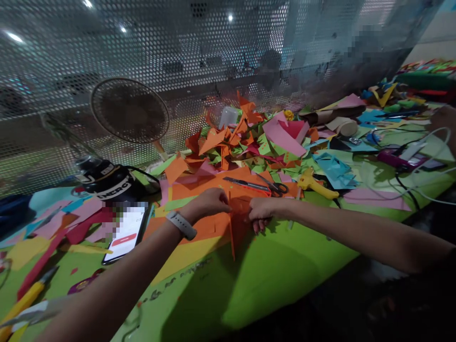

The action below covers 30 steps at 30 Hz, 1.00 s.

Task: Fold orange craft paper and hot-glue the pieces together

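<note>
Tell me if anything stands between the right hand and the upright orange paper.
Nothing visible does: the right hand is right beside the upright orange paper. The cutter and scissors lie beyond them, and the yellow glue gun is off to the right.

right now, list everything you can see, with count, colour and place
table cover: 1, green, underneath
paper scraps: many, mixed colours, piled at centre, spread both sides
mesh: 1, grey, behind
fan: 1, dark, back left
bottle: 1, black, behind phone
phone: 1, white screen, left
yellow-handled tool: 1, lower left
cup: 1, clear, in pile
cutter: 1, dark, beyond hands
scissors: 1, dark, beside cutter
glue gun: 1, yellow, right of scissors
cables: several, white and black, right
upright sheet: 1, orange, between hands
watch: 1, pale strap, left wrist
left hand: 1, fingers at upright sheet
right hand: 1, fingers curled, right of upright sheet
</note>
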{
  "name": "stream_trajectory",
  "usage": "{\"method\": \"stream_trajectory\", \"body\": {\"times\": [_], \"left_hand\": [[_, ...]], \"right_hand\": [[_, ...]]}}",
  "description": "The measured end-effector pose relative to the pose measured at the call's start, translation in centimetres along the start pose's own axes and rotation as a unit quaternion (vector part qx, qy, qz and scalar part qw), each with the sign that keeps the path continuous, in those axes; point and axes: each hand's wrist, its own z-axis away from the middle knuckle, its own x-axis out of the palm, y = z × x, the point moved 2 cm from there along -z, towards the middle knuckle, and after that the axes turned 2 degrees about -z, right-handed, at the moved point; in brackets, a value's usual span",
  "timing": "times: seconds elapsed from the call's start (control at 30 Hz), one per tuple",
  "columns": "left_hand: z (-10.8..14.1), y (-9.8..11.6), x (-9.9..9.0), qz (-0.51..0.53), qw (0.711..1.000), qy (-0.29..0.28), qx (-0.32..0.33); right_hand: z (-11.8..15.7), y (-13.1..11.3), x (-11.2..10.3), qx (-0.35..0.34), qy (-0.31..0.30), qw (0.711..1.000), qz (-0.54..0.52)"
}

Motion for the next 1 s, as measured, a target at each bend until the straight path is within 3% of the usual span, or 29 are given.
{"method": "stream_trajectory", "body": {"times": [0.27, 0.4, 0.53, 0.73, 0.87, 1.0], "left_hand": [[5.9, -1.4, 3.7, 0.074, 0.994, 0.079, -0.02], [8.0, -1.4, 5.4, 0.109, 0.99, 0.081, -0.029], [8.6, -0.8, 6.1, 0.097, 0.99, 0.096, -0.034], [8.3, 0.3, 6.6, 0.033, 0.99, 0.134, -0.041], [8.3, 0.3, 7.1, 0.047, 0.988, 0.146, -0.022], [8.5, -0.7, 6.4, 0.132, 0.976, 0.172, -0.013]], "right_hand": [[0.2, 0.3, 0.3, -0.014, -0.002, 1.0, -0.015], [0.4, -0.1, 0.8, -0.014, 0.015, 1.0, -0.006], [0.5, -0.3, 0.8, -0.036, 0.047, 0.998, 0.007], [0.8, -0.4, -0.6, -0.145, 0.192, 0.971, 0.011], [0.1, -0.4, -0.6, -0.197, 0.218, 0.956, 0.018], [-0.3, -0.3, -0.3, -0.24, 0.23, 0.943, 0.012]]}}
